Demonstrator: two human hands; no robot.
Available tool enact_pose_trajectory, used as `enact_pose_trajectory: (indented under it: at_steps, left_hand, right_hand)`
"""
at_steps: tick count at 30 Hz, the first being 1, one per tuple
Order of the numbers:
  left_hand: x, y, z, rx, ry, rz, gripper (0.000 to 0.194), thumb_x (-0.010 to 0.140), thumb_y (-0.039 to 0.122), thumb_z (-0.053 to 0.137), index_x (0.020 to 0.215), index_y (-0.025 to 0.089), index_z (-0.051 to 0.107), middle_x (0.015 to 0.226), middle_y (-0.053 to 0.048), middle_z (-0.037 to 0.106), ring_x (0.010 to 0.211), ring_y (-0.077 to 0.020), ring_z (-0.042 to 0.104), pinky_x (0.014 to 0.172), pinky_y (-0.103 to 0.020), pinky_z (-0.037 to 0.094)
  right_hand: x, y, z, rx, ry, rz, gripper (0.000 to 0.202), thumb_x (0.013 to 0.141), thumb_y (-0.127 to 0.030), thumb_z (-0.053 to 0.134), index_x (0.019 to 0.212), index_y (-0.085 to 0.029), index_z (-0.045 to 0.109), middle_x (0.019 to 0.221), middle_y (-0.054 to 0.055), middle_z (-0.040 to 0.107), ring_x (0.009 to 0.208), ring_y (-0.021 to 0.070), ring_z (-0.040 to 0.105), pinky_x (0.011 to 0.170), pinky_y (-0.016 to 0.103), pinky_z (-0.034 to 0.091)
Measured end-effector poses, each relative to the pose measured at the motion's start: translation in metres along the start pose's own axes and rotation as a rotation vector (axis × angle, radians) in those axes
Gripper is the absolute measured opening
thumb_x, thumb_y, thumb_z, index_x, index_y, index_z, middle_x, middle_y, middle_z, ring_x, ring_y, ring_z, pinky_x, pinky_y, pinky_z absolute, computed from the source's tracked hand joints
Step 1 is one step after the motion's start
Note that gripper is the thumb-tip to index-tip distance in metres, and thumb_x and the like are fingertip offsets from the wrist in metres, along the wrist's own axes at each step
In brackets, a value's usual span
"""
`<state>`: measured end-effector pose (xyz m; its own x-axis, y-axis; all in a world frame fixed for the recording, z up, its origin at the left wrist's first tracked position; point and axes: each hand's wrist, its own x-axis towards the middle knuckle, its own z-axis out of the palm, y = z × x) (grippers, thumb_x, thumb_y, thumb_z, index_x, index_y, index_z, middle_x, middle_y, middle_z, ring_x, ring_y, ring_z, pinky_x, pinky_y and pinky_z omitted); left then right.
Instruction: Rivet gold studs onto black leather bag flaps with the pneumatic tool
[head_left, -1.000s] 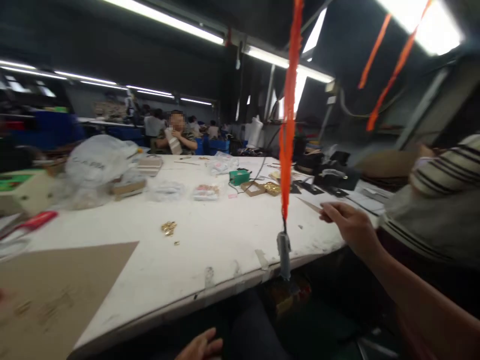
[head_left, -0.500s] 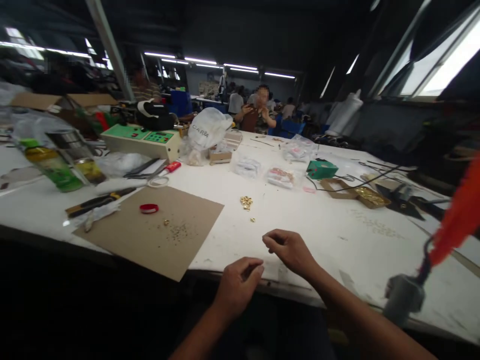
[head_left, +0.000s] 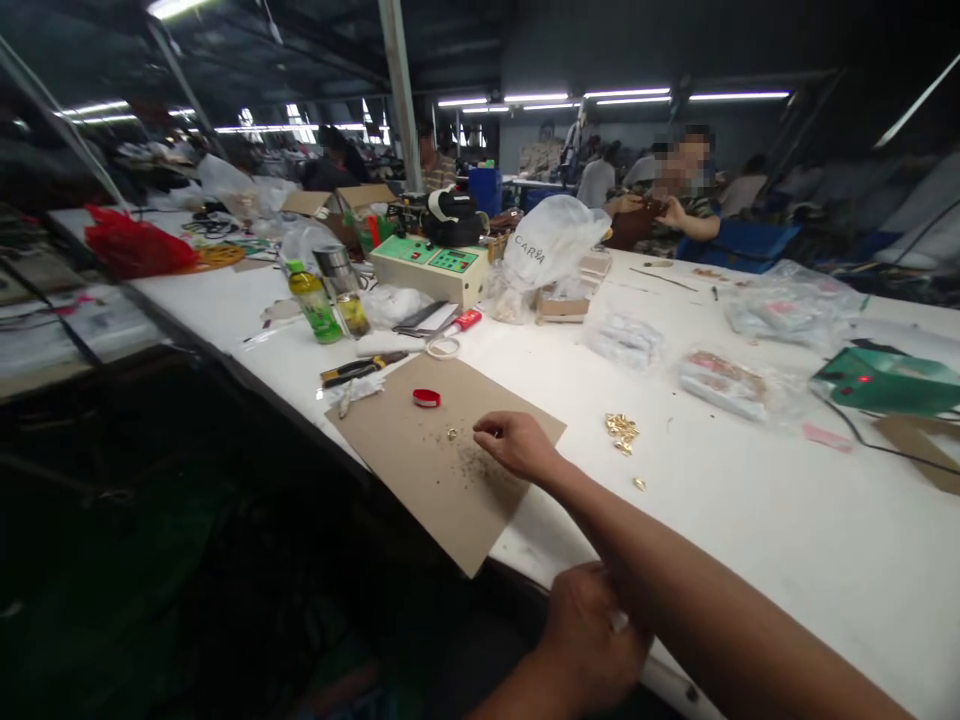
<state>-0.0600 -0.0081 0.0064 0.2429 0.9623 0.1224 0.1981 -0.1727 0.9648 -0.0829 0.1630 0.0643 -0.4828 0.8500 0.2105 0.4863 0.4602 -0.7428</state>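
Observation:
My right hand (head_left: 510,442) reaches over a sheet of brown cardboard (head_left: 427,510), its fingers curled and a small gap showing between thumb and fingertips. Just left of those fingertips lies a small gold metal piece (head_left: 451,434), apart from them. Dark tiny bits (head_left: 472,465) are scattered on the cardboard under the hand. A red ring-shaped item (head_left: 426,398) rests farther back on the sheet. My left hand (head_left: 596,630) is by the table's front edge with fingers curled in, partly hidden behind my right forearm; what it holds, if anything, I cannot make out.
A pile of gold pieces (head_left: 622,430) and a single one (head_left: 639,484) lie on the white table (head_left: 555,520). Yellow-black pliers (head_left: 364,368), a green bottle (head_left: 313,305), a control box (head_left: 427,268) and plastic-bagged parts (head_left: 724,383) stand around. A co-worker (head_left: 697,215) sits across.
My view has turned left. My right hand has moved left from the bare table to over the cardboard. My left hand has stayed by the table edge, now below my right forearm.

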Motion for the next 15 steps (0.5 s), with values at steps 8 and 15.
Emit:
enact_pose_trajectory:
  at_steps: [8, 15]
  left_hand:
    - [0.006, -0.032, -0.004, 0.021, -0.019, 0.061, 0.021, 0.079, 0.021, 0.07, 0.094, 0.023, 0.085, 0.083, -0.01, 0.08, 0.076, -0.0244, 0.074, 0.073, -0.034, 0.054]
    - [0.004, -0.053, 0.014, 0.033, -0.087, 0.066, 0.025, 0.074, 0.023, 0.077, 0.097, 0.027, 0.087, 0.082, -0.011, 0.083, 0.077, -0.0271, 0.077, 0.078, -0.036, 0.059]
  right_hand:
    - [0.039, 0.07, -0.073, -0.241, 0.202, 0.166, 0.016, 0.091, -0.025, 0.067, 0.096, -0.022, 0.082, 0.092, 0.002, 0.081, 0.084, 0.0194, 0.073, 0.077, 0.028, 0.053]
    - [-0.028, 0.08, -0.108, -0.243, 0.277, 0.192, 0.028, 0.091, -0.043, 0.061, 0.094, -0.023, 0.08, 0.096, 0.007, 0.08, 0.085, 0.0262, 0.072, 0.084, 0.04, 0.055]
